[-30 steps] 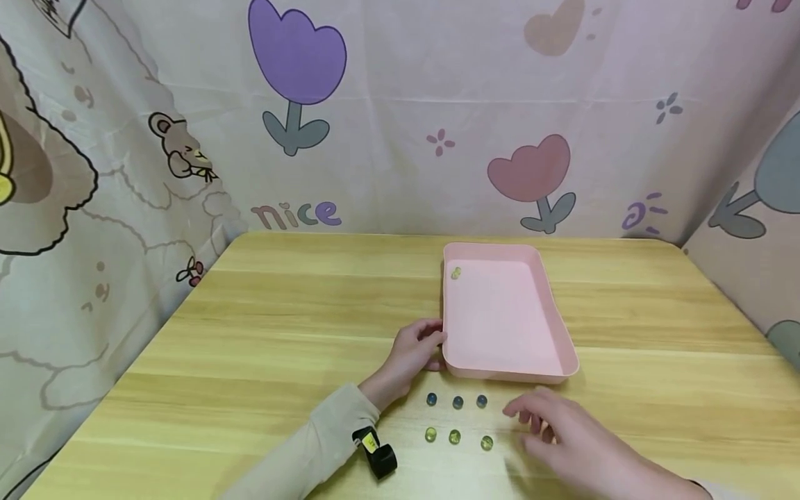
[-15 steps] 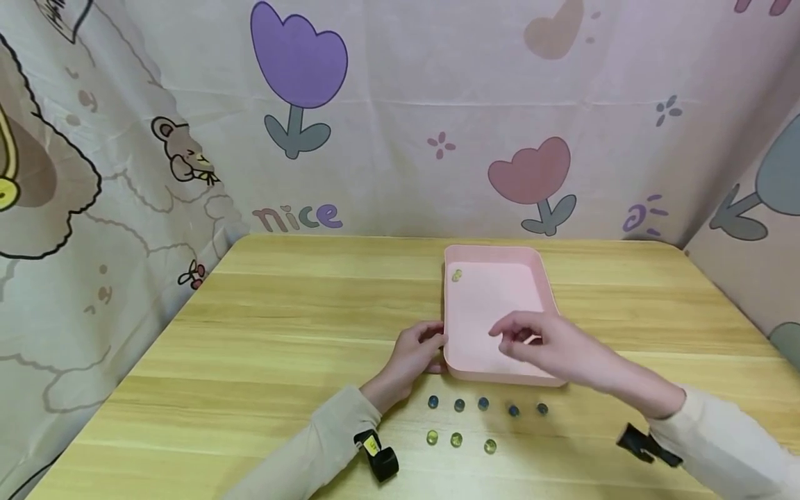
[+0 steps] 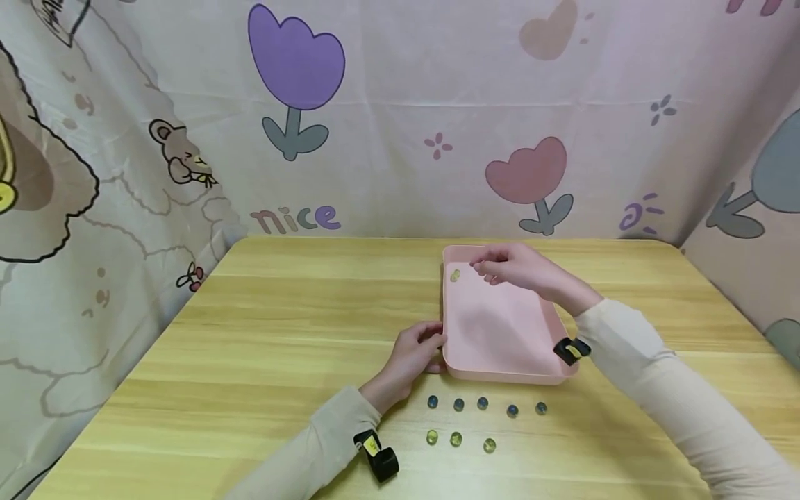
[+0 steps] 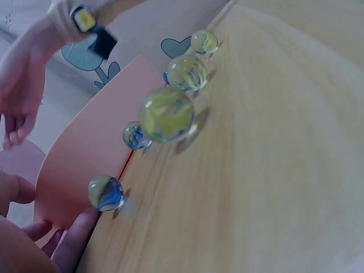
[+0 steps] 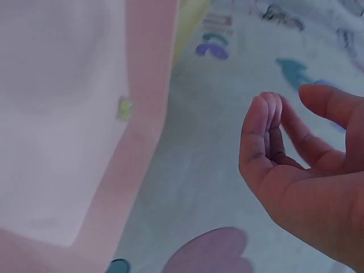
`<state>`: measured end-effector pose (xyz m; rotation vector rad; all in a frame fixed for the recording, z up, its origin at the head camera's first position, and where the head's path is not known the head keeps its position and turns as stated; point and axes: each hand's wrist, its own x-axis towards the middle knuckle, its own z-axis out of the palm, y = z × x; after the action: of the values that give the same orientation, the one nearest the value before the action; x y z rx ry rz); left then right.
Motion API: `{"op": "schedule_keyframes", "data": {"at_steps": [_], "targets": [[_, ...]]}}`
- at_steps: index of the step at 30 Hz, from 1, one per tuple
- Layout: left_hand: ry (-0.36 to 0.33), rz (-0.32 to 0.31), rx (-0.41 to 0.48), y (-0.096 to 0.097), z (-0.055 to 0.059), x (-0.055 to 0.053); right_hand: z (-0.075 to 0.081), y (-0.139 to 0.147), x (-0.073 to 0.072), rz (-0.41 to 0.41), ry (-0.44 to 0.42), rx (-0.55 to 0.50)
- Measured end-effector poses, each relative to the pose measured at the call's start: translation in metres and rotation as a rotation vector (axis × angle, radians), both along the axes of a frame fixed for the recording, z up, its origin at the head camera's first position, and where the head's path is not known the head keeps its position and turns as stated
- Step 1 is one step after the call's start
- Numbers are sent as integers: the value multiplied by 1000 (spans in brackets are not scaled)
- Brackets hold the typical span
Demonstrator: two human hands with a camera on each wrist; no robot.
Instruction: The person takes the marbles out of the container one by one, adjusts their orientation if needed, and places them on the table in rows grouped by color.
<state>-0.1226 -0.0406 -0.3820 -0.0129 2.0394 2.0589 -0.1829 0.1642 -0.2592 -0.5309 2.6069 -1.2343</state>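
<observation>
My left hand [image 3: 409, 357] holds the near left side of a shallow pink tray [image 3: 500, 333], thumb at the rim and fingers curled against the outer wall. In the left wrist view its fingers [image 4: 79, 230] lie low along that wall. Above the far part of the tray hovers my right hand [image 3: 512, 267], fingers loosely bent. The right wrist view shows nothing between thumb and fingers. Left of those fingertips, yellow-green marbles [image 3: 455, 276] sit together in the tray's far left corner. Before the tray, several blue marbles [image 3: 482, 403] form a row, with three yellow-green marbles [image 3: 456, 439] nearer.
The wooden table [image 3: 300, 333] extends to both sides of the tray. A printed curtain [image 3: 387, 104] hangs along the back and sides. Each sleeve carries a black strapped device, one on the left cuff [image 3: 378, 455] and one on the right [image 3: 571, 351].
My right hand has moved from beside the marble rows, up over the tray to its far end, uncovering two blue marbles at the row's right. The left hand has stayed at the tray.
</observation>
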Motion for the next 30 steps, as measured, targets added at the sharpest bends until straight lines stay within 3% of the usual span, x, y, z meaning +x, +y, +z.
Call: {"op": "schedule_keyframes", "data": {"at_steps": [9,17,22,30], "targets": [[8,0,0,0,-2,0,-24,-12,-42,-96,-33,-68],[16,-4,3,-1,-3,0,-49,-11,-71,-71,-130,-178],[11,-4,-2,-2,-4,1,-65,-13,-82,-44,-177,-221],[14,-7,8,0,-4,1,-89,-13,-92,-99,-136,-194]]}}
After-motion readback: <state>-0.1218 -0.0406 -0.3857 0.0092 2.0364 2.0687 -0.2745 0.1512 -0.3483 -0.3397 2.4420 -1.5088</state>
